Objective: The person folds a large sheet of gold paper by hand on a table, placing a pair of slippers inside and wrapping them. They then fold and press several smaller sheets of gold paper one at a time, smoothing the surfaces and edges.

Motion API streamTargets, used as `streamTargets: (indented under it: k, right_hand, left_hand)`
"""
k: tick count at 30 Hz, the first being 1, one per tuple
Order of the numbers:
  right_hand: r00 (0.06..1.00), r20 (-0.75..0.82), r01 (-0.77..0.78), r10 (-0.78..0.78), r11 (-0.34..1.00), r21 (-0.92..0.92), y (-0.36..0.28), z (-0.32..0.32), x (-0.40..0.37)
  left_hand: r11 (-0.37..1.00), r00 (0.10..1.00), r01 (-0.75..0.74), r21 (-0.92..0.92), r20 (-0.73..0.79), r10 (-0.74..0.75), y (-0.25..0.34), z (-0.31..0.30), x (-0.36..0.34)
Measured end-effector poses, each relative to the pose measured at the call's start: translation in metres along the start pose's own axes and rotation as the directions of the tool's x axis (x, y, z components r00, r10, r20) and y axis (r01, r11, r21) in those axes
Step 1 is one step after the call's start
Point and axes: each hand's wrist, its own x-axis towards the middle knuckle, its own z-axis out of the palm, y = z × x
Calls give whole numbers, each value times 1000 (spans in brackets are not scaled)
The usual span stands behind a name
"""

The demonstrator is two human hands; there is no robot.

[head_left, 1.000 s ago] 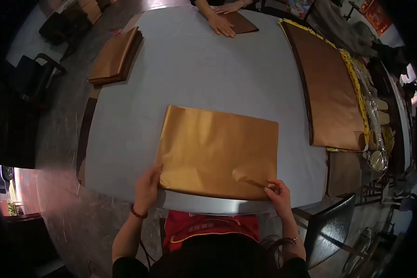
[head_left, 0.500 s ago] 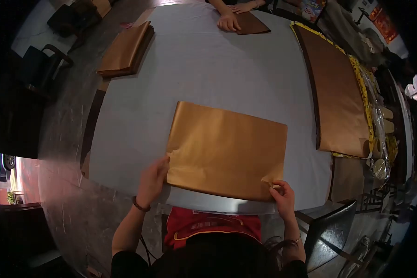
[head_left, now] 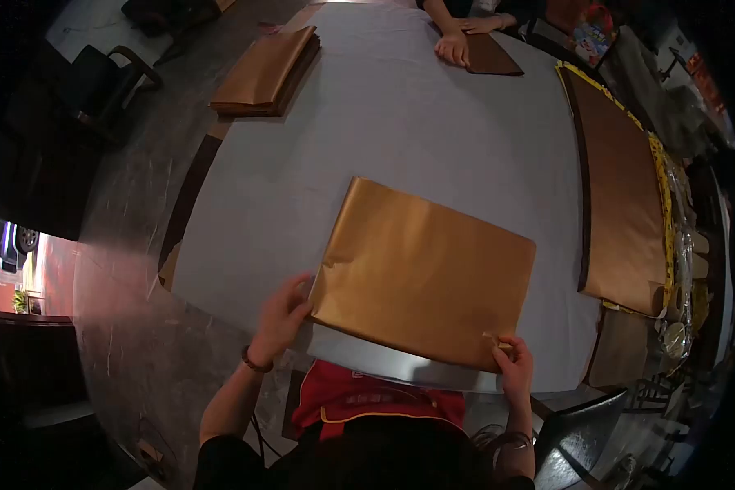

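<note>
A gold-brown sheet of paper (head_left: 425, 273), apparently folded along its left edge, lies on the cloth-covered table in front of me. Its lower right corner is pinched and creased between the thumb and fingers of my right hand (head_left: 514, 363). My left hand (head_left: 286, 312) is at the lower left corner, thumb and fingers apart, with the fingertips close to or touching the edge. A small crease shows on the sheet's left side, just above that hand.
A stack of brown sheets (head_left: 265, 72) lies at the far left, a larger pile (head_left: 625, 192) on yellow wrapping at the right. Across the table (head_left: 253, 204), another person's hands (head_left: 456, 49) rest by a brown folded sheet (head_left: 494, 57). A black chair (head_left: 580, 429) stands at lower right.
My view has shifted, so the table appears moved and turned. My left hand has slid down the left edge to the corner, its fingers spreading. My right hand still pinches its corner.
</note>
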Motion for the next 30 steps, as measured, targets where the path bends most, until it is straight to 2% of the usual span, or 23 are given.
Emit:
streamTargets:
  k: [4, 6, 7, 9, 11, 12, 13, 14, 15, 16, 17, 18, 19, 21, 22, 23, 24, 26, 27, 29, 30]
  right_hand:
    - [996, -5, -94, 94, 994, 46, -12, 1, -3]
    - [998, 50, -40, 42, 998, -43, -14, -3, -3]
    - [990, 45, -133, 132, 990, 38, -20, -3, -5]
    - [988, 53, -149, 148, 989, 17, -25, -10, -5]
    - [972, 105, -215, 213, 977, 9, -33, -21, -1]
    - [970, 114, -218, 216, 976, 7, -27, -33, 2]
    - [989, 80, -113, 122, 987, -112, -18, -47, 8]
    - [998, 62, -4, 19, 973, -231, -12, -53, 12]
    - [999, 30, -4, 15, 939, -345, -30, -53, 13]
    - [999, 52, 7, 12, 937, -350, -32, -50, 18]
    - [946, -64, 205, -319, 738, -643, -34, -46, 25]
    - [767, -61, 275, -639, 413, -868, -38, -42, 33]
    - [786, -106, 283, -609, 507, -815, -42, -27, 39]
    - [910, -103, 261, -402, 748, -611, -61, 28, 36]
    - [901, 57, 390, -430, 745, -541, -73, 59, 29]
    - [868, 209, 495, -451, 741, -454, -81, 89, 17]
    - [722, 380, 690, -579, 554, -466, -77, 110, 10]
    - [592, 549, 806, -590, 455, -379, -75, 144, -6]
    - [591, 563, 806, -578, 455, -379, -74, 154, -11]
    - [538, 566, 842, -625, 360, -403, -73, 165, -13]
    - [536, 588, 844, -607, 360, -398, -72, 163, -13]
  left_hand:
    - [995, 993, 83, 55, 81, -88, 14, 2, 4]
    - [987, 996, -89, 131, 23, 87, 4, 7, 7]
    - [987, 995, -99, 125, 42, 94, 5, 9, 7]
    - [999, 993, -12, 41, 115, 7, 11, 6, 2]
    - [993, 986, -28, 115, 169, 8, 19, 4, -6]
    - [997, 963, 72, 31, 259, -78, 26, 8, -11]
    - [982, 925, 182, -47, 346, -155, 31, 13, -18]
    - [965, 922, 216, -147, 355, -153, 29, 21, -24]
    - [963, 926, 227, -149, 338, -166, 28, 29, -30]
    - [976, 936, 169, -136, 332, -116, 26, 36, -33]
    - [987, 944, 105, -122, 325, -60, 24, 41, -34]
    - [981, 945, 127, -143, 319, -75, 22, 47, -36]
    - [981, 953, 124, -150, 294, -75, 21, 51, -38]
    - [992, 975, 1, -128, 220, 27, 20, 56, -44]
    - [983, 964, 98, -156, 259, -55, 26, 56, -43]
    - [981, 965, 110, -161, 252, -67, 29, 56, -44]
    - [970, 957, 177, -167, 259, -130, 31, 58, -44]
    - [958, 936, 254, -136, 286, -207, 37, 53, -43]
    - [952, 933, 268, -147, 286, -218, 39, 51, -43]
    - [906, 918, 327, -270, 316, -238, 38, 51, -46]
    - [928, 942, 251, -277, 290, -168, 33, 53, -46]
